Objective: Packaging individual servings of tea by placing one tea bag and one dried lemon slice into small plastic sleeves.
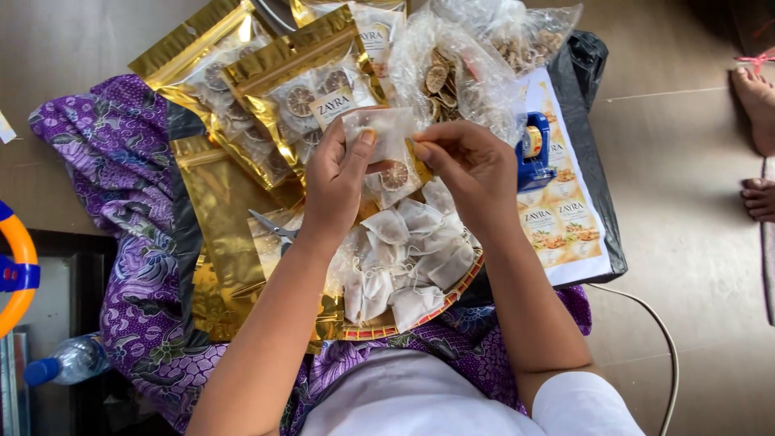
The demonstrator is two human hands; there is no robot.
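My left hand (337, 179) and my right hand (471, 165) together hold a small white mesh sachet (379, 129) up by its top corners. A dried citrus slice (395, 175) shows just under it, between my hands. Below my hands a woven tray (452, 292) holds several filled white sachets (406, 254). Gold pouches with clear windows (303, 85) showing dried slices lie beyond my hands.
Scissors (274, 228) lie on flat gold pouches (218, 218) at the left. A clear bag of dried slices (452, 73), a blue tape dispenser (533, 149) and a label sheet (565, 218) sit at the right. Purple patterned cloth (121, 161) covers my lap. Another person's foot (757, 97) is far right.
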